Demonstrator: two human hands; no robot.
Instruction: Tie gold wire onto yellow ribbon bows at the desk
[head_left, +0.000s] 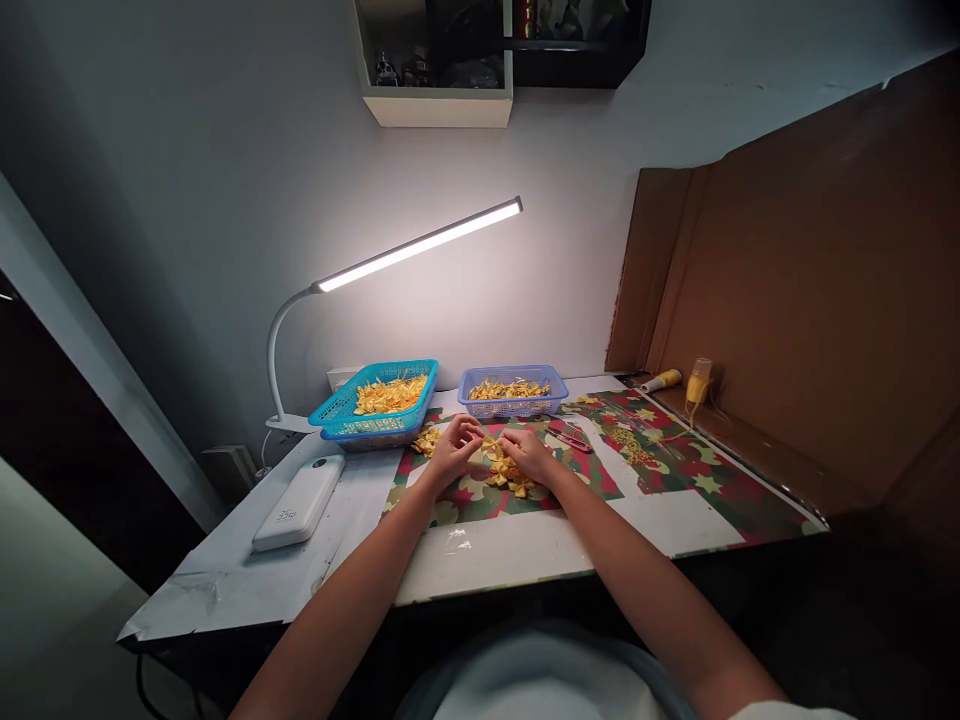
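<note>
Both hands meet over the patterned cloth or paper in the middle of the table. My left hand (454,448) has its fingers curled, thumb and forefinger pinched at a small yellow ribbon-like piece (490,442). From the other side, my right hand (529,456) pinches at the same piece. Just below the fingers lies a pile of folded yellow pieces (511,478), bow- or petal-shaped. More yellow pieces (427,441) rest just left of my left hand. A red snipper-like tool (570,439) lies to the right of my right hand.
Behind the hands stand a turquoise basket (330,410) and a purple basket (513,407), both holding yellow pieces. A white power bank (298,503) lies left, under a lit desk lamp (420,245). Yellow strands (630,446) and a yellow thread spool (697,385) are right, beside cardboard (795,280).
</note>
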